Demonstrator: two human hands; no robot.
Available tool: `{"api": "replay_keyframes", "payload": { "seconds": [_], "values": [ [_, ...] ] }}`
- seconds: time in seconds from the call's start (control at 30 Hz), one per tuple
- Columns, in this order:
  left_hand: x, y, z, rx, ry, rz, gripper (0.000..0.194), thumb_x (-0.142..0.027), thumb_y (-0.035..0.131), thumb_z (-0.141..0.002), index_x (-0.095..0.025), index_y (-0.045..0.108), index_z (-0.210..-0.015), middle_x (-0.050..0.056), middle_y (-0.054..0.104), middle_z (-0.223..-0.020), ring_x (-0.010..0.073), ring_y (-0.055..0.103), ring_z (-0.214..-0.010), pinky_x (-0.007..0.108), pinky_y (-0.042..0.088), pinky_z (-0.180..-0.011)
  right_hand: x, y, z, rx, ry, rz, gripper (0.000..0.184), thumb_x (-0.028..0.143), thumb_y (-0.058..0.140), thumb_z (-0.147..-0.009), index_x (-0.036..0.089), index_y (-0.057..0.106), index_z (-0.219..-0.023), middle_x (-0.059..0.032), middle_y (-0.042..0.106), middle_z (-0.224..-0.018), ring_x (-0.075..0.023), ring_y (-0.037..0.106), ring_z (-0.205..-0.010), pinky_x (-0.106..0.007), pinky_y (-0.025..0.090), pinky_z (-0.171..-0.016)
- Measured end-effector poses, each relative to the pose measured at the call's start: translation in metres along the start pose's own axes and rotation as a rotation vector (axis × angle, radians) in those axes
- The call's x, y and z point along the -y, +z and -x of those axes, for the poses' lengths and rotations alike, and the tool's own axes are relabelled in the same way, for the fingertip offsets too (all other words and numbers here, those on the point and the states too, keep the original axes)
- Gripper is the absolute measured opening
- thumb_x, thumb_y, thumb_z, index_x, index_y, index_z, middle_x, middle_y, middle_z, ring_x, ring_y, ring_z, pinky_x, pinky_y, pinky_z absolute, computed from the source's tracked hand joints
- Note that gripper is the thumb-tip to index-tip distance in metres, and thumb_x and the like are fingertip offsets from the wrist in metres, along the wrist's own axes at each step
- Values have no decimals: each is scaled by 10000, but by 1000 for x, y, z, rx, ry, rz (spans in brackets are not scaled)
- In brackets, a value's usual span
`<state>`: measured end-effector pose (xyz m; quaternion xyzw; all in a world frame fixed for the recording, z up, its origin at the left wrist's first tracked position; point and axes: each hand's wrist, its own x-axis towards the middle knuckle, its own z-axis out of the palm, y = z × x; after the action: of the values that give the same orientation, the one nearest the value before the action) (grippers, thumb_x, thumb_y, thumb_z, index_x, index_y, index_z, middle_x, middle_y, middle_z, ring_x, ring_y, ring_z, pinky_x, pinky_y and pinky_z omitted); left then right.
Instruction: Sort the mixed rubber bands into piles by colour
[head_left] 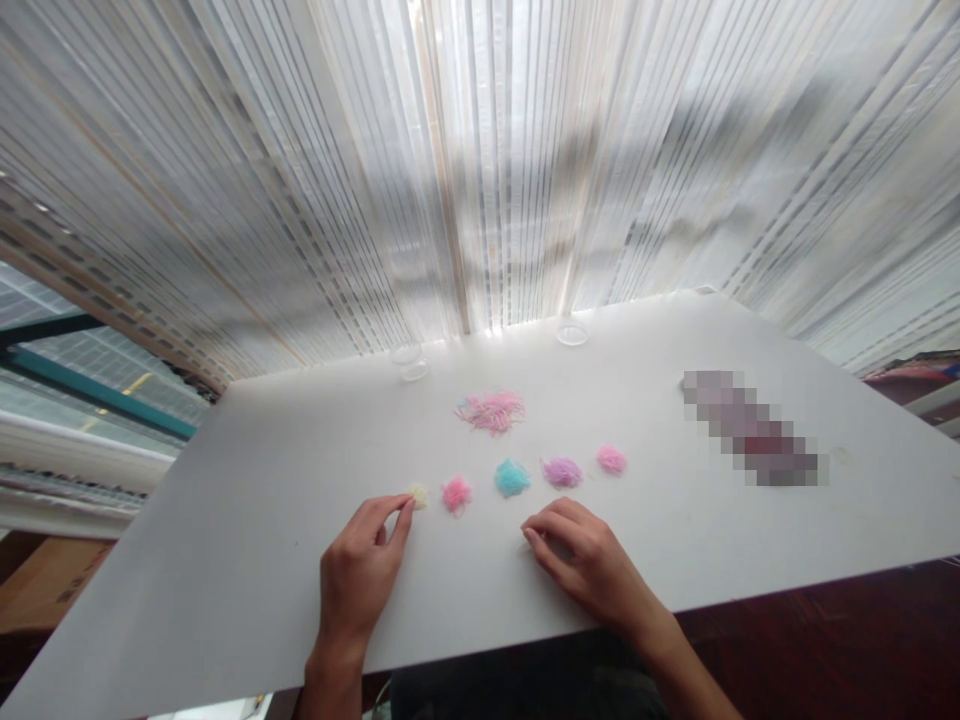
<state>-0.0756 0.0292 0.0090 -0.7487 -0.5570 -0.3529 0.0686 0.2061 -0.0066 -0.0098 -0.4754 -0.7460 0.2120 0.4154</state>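
My left hand (364, 565) rests at the left end of a row of small piles, thumb and index fingertip pinched at the edge of a pale yellow pile (419, 496) of thin strands, likely rubber bands. To its right lie a hot pink pile (456, 494), a turquoise pile (512, 477), a purple pile (562, 472) and a light pink pile (612, 459). My right hand (574, 555) is closed just in front of the turquoise and purple piles, its fingers curled toward the thumb; anything between them is too small to make out. A larger mixed pile (493, 411) lies behind the row.
Clear round containers or lids stand near the table's back edge, one at the left (413, 371) and one at the right (572, 334). A pixelated object (750, 430) lies at the right. White slatted curtains (480, 180) hang behind the white table (247, 560).
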Motion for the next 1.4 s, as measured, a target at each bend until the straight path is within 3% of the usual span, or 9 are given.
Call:
{"api": "replay_keyframes", "payload": {
  "seconds": [0.23, 0.5, 0.6, 0.7, 0.83, 0.93, 1.17, 1.4],
  "values": [
    [6, 6, -1, 8, -71, -108, 278, -372, 563, -1021, -211, 780, -952, 16, 768, -892, 111, 560, -525, 226, 446, -556, 0, -1, -1, 0, 0, 8, 167, 191, 557, -1020, 225, 699, -940, -46, 698, -844, -201, 672, -789, -315, 562, -712],
    [7, 4, 0, -7, -80, -83, 304, -396, 550, -1032, -201, 779, -989, 21, 755, -876, 107, 539, -509, 227, 440, -550, -1, 0, 0, 5, 14, -3, 166, 184, 555, -1022, 227, 698, -948, -47, 692, -853, -204, 668, -796, -322, 556, -726],
    [-4, 0, 1, -53, -70, -61, 259, -359, 574, -1033, -187, 765, -1004, 22, 746, -868, 104, 535, -515, 231, 454, -573, -1, 0, 0, -4, 16, -5, 162, 182, 561, -1018, 226, 700, -950, -43, 687, -849, -199, 665, -786, -316, 554, -718],
    [-29, 0, 8, -56, -34, 59, 179, -293, 599, -1030, -186, 743, -1027, 24, 746, -896, 101, 566, -546, 223, 488, -613, -1, 0, 0, -78, 32, -5, 147, 170, 566, -1011, 224, 695, -965, -32, 680, -830, -188, 658, -754, -303, 544, -703],
    [-69, 15, 22, 210, 107, 228, 187, -289, 556, -1050, -213, 721, -1095, 32, 747, -953, 135, 704, -692, 217, 515, -603, -2, 0, -1, -194, 71, 7, 147, 145, 566, -995, 223, 688, -1019, -23, 689, -824, -175, 646, -703, -282, 531, -669],
    [-88, 29, 28, 306, 146, 237, 221, -329, 532, -1061, -231, 729, -1074, 33, 734, -949, 153, 711, -672, 241, 524, -602, -3, 1, 0, -206, 73, 11, 162, 133, 563, -986, 224, 690, -1024, -20, 699, -834, -173, 653, -707, -279, 532, -684],
    [-89, 41, 26, 326, 154, 236, 276, -272, 439, -1092, -228, 689, -983, 17, 699, -882, 158, 680, -629, 246, 510, -580, -4, 2, 2, -167, 73, 7, 157, 132, 571, -988, 219, 693, -1034, -21, 692, -838, -176, 656, -732, -285, 530, -694],
    [-82, 43, 19, 268, 89, 364, 171, -231, 476, -1076, -211, 639, -1026, 33, 679, -941, 126, 654, -631, 220, 504, -575, -3, 1, 1, -36, 1, 20, 126, 174, 587, -1006, 228, 690, -1055, -56, 701, -920, -224, 668, -866, -351, 553, -788]
  ]
}}
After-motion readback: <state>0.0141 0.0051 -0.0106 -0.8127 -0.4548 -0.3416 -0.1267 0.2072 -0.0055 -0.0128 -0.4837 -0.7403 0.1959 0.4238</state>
